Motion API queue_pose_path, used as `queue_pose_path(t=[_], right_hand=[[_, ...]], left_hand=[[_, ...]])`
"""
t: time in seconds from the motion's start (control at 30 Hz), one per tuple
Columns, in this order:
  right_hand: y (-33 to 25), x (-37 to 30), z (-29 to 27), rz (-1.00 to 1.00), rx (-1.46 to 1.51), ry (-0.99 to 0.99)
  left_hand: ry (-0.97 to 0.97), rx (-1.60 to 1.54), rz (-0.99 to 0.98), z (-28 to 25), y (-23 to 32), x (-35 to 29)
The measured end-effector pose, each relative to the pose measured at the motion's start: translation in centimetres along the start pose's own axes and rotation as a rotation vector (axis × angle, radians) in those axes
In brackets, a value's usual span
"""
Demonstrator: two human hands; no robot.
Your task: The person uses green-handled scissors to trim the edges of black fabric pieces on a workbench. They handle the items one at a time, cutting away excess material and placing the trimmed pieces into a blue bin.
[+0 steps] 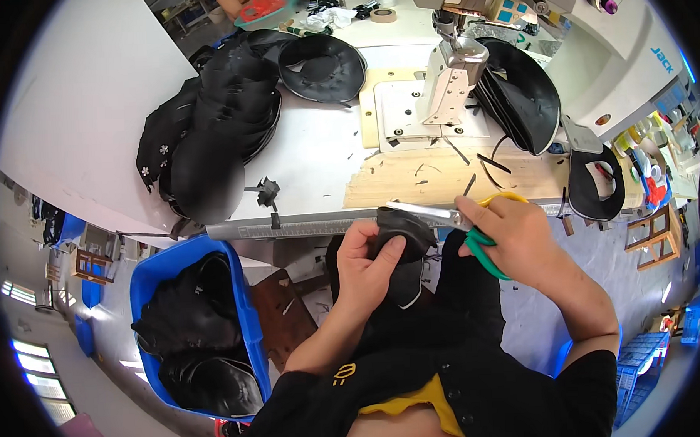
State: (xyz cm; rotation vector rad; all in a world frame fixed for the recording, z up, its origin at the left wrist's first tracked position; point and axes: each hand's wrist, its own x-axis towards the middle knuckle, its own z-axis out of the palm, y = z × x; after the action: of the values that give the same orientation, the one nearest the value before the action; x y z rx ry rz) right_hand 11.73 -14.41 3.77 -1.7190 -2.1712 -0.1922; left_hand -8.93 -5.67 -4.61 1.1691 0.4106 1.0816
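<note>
My left hand (pixel 365 266) pinches a black leather-like piece (pixel 406 236) just off the front edge of the sewing table, thumb on its near face. A light-edged part of it hangs below, over my lap. In my right hand (pixel 520 239) is a pair of scissors (pixel 435 213) with one green and one yellow handle loop. Its metal blades point left and lie along the top edge of the black piece; whether they touch it I cannot tell. My right fingers are wrapped around the handles.
A post-bed sewing machine (pixel 457 76) stands on the white table (pixel 309 158). Stacks of black pieces lie left (pixel 234 107) and right (pixel 519 97) of it. Dark offcuts (pixel 494 163) litter the wooden strip. A blue bin (pixel 255 337) of black pieces sits lower left. Another person's arm (pixel 231 3) shows beyond.
</note>
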Motion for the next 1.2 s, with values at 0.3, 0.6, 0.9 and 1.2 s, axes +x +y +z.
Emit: queue_pose_path(t=[0.3,0.6,0.9,1.2], right_hand=[[0.9,-2.1,2.4,0.166,0.431,-0.097],[0.1,-1.7,3.9,0.009,0.337,0.0],[0.3,-1.0,3.3,-0.06,0.369,0.043],[0.8,-1.4,2.8,-0.068,0.307,-0.06]], left_hand=[[0.161,-0.242,-0.236,-0.9,0.5,-0.4],[0.161,-0.287,-0.197,-0.8,0.0,-0.6],[0.012,-0.022,-0.03,-0.6,-0.7,-1.3],[-0.076,0.114,0.015,-0.8,-0.4,-1.9]])
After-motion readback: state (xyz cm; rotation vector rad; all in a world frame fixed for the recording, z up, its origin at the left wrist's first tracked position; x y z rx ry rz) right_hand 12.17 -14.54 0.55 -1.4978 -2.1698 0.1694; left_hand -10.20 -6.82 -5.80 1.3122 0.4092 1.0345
